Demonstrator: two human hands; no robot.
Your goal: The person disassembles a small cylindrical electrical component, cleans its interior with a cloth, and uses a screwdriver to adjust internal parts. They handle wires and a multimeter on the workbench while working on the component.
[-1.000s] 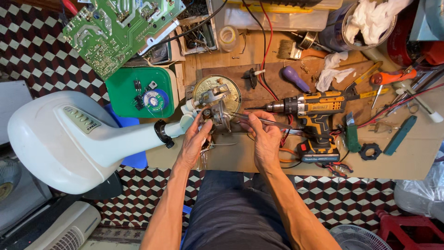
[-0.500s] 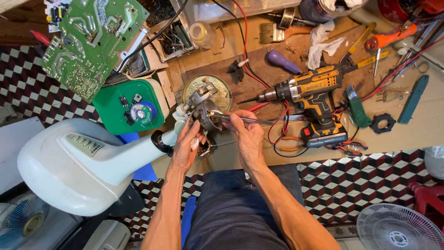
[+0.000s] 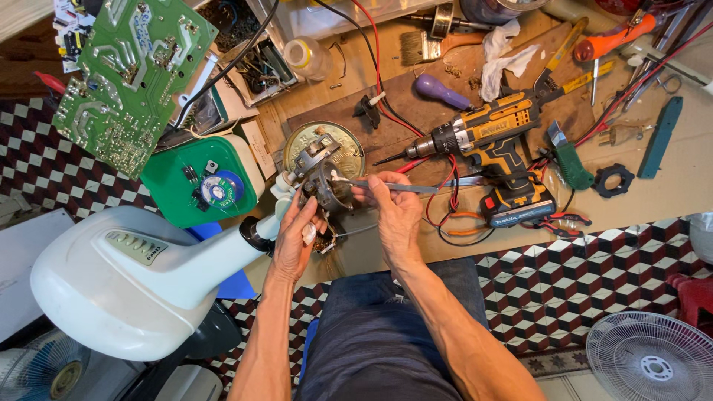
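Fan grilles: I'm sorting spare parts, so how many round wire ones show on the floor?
2: one fan grille at bottom right, another fan grille at bottom left, partly cut off. More may be hidden.

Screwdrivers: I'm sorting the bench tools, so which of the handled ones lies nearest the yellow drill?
The purple-handled screwdriver, lying on the brown board just above the drill. The orange-handled tool lies farther off, toward the upper right.

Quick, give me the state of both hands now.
Left hand: closed around the fan motor.
Right hand: closed, pinching tweezers.
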